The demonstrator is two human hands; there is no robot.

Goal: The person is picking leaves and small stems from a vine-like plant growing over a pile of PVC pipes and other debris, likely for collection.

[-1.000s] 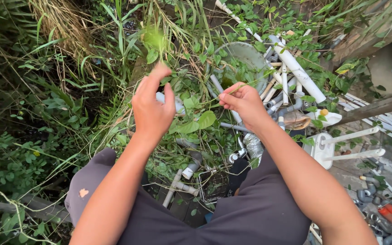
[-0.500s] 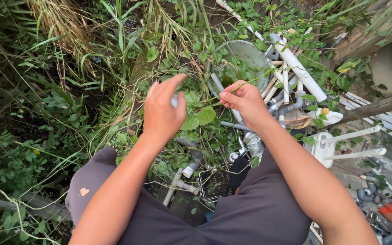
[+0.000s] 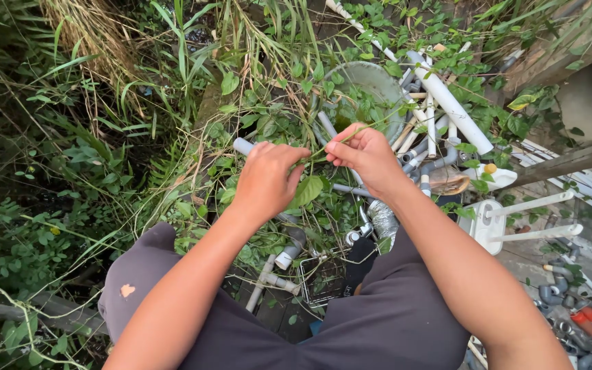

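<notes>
Pinched thin green vine stem between both hands: left hand and right hand, grips clenched, above grey plastic pipes. Farther off, round grey bucket held leafy weeds.

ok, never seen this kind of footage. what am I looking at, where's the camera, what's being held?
There is no machine here: a person works with two bare hands. The one picture comes from a camera worn on the head, looking down past the arms and dark-trousered knees. The left hand and the right hand meet over a tangle of weeds; both pinch a thin green vine strung between them, with a large leaf hanging just below. Under the plants lies a heap of white and grey pipes, pipe fittings and a round grey basin. At the lower right more fittings lie on bare ground.
</notes>
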